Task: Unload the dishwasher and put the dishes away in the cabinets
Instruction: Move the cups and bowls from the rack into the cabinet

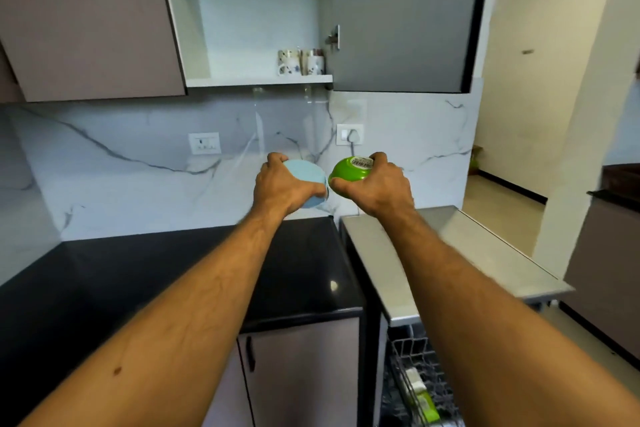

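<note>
- My left hand (282,189) grips a light blue bowl (306,180); the fingers are curled over its far edge and the thumb is pressed on the near side, so the grip is tight around it.
- My right hand (379,189) grips a green bowl (348,175) in the same way. The bowl is turned so that I see its underside, with a barcode sticker (361,161) on it.
- The two bowls are just beside each other, held in the air above the back of the black counter (104,274) and below the open wall cabinet (258,80).
- In the cabinet, two patterned mugs (300,62) stand on the shelf at the right side, near the open door (398,17).
- At the bottom right, the dishwasher rack (415,371) is pulled out under the steel top (450,253). Something green and white (422,399) lies in the rack; I cannot tell what it is.
</note>
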